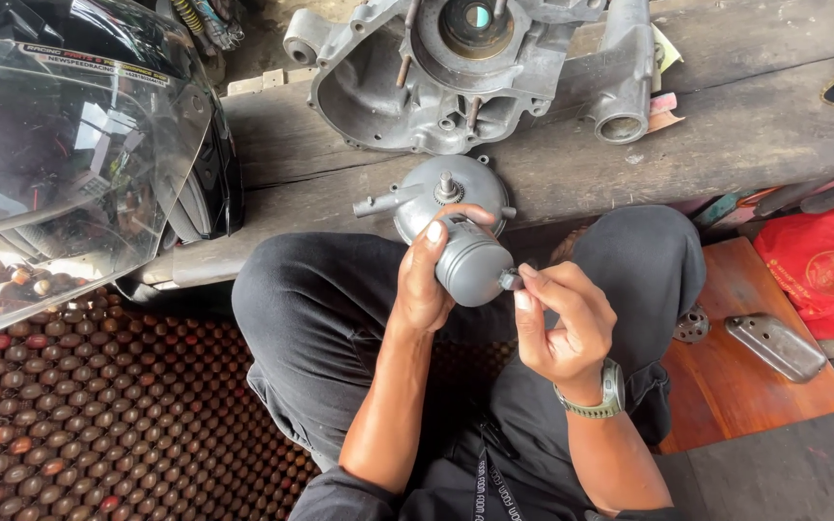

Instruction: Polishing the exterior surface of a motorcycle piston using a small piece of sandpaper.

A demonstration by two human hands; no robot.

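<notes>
- The left hand is wrapped around a grey piston, held in the air above the person's lap, just in front of the wooden table.
- The right hand pinches a small dark part, likely a wrist pin, thumb and fingers closed on it; it touches the piston's side.
- Judging from this, the pin is only at the mouth of its bore, not seated; whether it is going in or coming out cannot be told.
- A round cylinder head with a stud sits on the table edge just behind the piston, unattached.
- The grey engine crankcase lies open farther back, with no piston in it, so most assembly work looks undone.
- A small metal cover and a small perforated metal piece lie apart on a wooden board.
</notes>
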